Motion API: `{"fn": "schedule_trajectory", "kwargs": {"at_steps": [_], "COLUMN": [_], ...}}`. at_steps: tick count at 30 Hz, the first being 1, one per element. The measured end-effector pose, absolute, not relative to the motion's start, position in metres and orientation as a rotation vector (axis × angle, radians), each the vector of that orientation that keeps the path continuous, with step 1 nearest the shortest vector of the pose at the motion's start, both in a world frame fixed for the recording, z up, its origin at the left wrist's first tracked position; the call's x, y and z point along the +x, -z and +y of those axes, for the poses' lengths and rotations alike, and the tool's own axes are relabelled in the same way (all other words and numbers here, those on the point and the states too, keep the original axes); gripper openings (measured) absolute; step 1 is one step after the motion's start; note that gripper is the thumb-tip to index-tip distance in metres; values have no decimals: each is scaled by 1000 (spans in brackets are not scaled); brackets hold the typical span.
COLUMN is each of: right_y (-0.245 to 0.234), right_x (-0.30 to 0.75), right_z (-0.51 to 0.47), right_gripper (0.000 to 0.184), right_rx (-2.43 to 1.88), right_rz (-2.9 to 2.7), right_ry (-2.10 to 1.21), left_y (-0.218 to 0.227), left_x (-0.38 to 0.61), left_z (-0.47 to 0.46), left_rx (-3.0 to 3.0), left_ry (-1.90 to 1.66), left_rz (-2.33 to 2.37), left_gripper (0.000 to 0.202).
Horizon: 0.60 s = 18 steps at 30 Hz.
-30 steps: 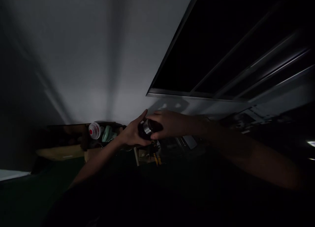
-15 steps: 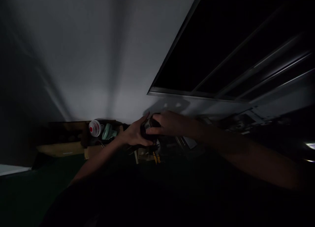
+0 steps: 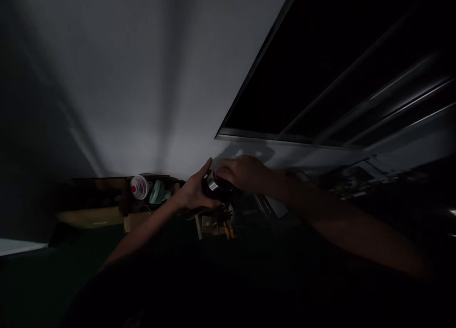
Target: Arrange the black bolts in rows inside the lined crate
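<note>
The room is dim. My left hand (image 3: 194,192) cups a small dark cylinder with a shiny metal band (image 3: 213,183) from below and the left, thumb raised along it. My right hand (image 3: 244,173) is wrapped over the cylinder's right end, fingers curled around it. Both hands hold it in the air in front of the pale wall, above a cluttered surface. What the cylinder is cannot be made out.
A small white fan with a red centre (image 3: 138,187) and a pale green object (image 3: 156,192) sit on a wooden shelf (image 3: 92,216) at the left. Yellow-handled tools (image 3: 228,228) lie below the hands. A dark window (image 3: 320,81) fills the upper right.
My right hand has shifted slightly on the cylinder's end, and the metal band shows again after being covered half a second ago. The left hand has stayed in place.
</note>
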State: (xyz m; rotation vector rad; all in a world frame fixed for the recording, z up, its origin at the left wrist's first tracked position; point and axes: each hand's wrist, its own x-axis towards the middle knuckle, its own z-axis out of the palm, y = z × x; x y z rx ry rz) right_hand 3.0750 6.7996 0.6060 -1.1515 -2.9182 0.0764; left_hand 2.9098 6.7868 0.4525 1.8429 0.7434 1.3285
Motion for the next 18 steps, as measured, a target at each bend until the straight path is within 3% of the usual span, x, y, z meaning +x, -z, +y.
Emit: {"fn": "schedule_trajectory", "kwargs": {"at_steps": [4,7,10,18], "right_y": [-605,-590,-561,-443], "right_x": [3068,3059,3053,3060], "right_z": [6802,6803,6804,6808], "right_gripper": [64,42,32,34], "right_rx": [-981,-1201,-1257,-1556], "right_rz": [-3127,-2982,-2875,-2628], "right_ry": [-168,-68,-93,-473], "left_y": [-454,-451,-438,-338], "left_x": [2901,2897,2897,2915], "left_z": [6791,6794,6793,6782], "left_rx": [1819,1795,1798,1889], "left_ry": [-1301,-1262,-1242,-1160], "left_rz": [756,769,861,1153], "left_gripper": [127,127,129,124]}}
